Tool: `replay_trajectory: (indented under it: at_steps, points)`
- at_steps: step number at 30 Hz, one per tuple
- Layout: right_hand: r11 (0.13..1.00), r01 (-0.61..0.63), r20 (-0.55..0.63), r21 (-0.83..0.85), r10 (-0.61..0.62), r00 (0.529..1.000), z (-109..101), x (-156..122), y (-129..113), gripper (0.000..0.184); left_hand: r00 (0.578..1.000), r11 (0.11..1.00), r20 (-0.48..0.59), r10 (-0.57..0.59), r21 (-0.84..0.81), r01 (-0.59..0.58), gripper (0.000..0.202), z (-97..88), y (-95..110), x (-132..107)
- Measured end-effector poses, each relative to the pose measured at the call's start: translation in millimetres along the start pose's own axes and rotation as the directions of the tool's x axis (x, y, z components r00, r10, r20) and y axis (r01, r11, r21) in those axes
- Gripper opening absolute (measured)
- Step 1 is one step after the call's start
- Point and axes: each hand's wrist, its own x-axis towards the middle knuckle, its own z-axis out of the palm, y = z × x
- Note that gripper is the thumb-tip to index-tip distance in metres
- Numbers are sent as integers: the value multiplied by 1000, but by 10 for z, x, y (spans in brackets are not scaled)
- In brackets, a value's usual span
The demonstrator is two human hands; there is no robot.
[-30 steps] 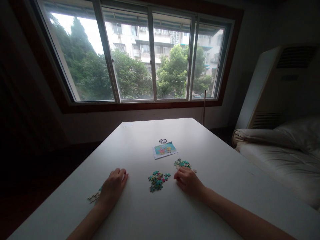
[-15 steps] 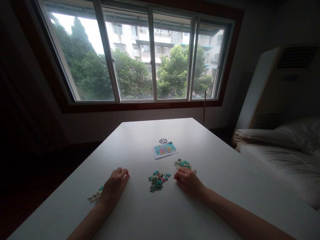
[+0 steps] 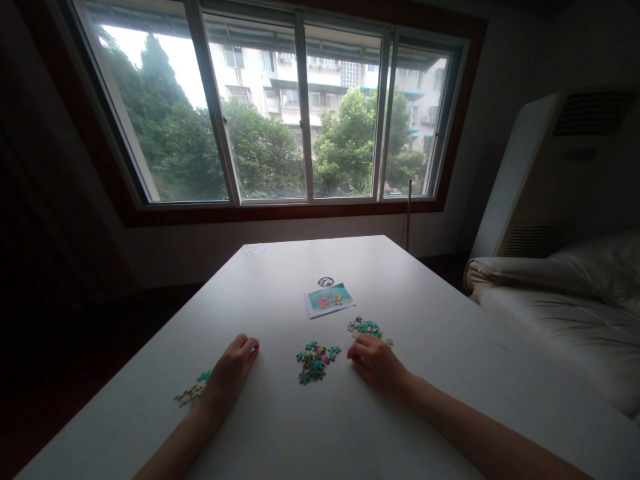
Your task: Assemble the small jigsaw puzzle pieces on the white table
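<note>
My left hand point(image 3: 229, 372) rests on the white table point(image 3: 280, 287), fingers curled loosely, beside a small group of pale and teal puzzle pieces point(image 3: 193, 391) at its left. My right hand point(image 3: 376, 361) lies with its fingers curled under, between a middle heap of teal and pink puzzle pieces point(image 3: 315, 361) and a further heap of puzzle pieces point(image 3: 365, 327) just beyond its knuckles. Whether either hand pinches a piece is hidden. A small picture card point(image 3: 329, 299) lies further back, with a round dark token point(image 3: 325, 282) behind it.
A wide window point(image 3: 280, 113) fills the wall beyond the table. A white sofa or bedding point(image 3: 565, 300) stands at the right, with a tall white air-conditioner unit point(image 3: 555, 173) behind it. The floor at the left is dark.
My left hand has shifted slightly right, showing more of the teal pieces beside it. My right hand has hardly moved.
</note>
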Motion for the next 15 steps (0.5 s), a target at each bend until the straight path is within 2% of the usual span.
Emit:
replay_trajectory:
  at_steps: [7,15]
  points:
    - [1000,-13,13,1,13,1000,-22,7,-13,21,998,997,-48,47,-52,-49,19,46,-41,-3]
    - [1000,-13,21,17,13,1000,0,-2,4,20,983,995,-179,38,-83,-54,21,71,-89,38]
